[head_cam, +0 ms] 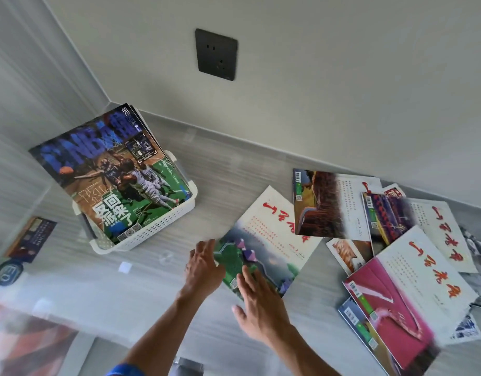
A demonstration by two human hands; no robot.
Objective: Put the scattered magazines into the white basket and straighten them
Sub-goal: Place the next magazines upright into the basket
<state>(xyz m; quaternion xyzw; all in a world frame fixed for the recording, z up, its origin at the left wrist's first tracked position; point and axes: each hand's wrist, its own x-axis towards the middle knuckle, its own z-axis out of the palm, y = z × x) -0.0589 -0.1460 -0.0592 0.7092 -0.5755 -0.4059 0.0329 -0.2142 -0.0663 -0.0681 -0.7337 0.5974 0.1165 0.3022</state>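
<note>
A white perforated basket (163, 226) stands at the left on the grey table, with a basketball magazine (109, 175) leaning upright in it over several others. A magazine with a green and white cover (269, 234) lies flat in the middle. My left hand (204, 267) touches its near left edge, fingers spread. My right hand (258, 302) lies flat on its near corner, fingers apart. I cannot tell whether either hand grips it. Several more magazines (396, 267) lie scattered and overlapping at the right, among them one with a pink cover (391, 308).
The wall with a black socket (216, 54) runs along the far side of the table (234, 169). A dark card (30, 238) and a round blue item (7, 272) lie at the left edge. A small white tag (124, 267) sits near the basket.
</note>
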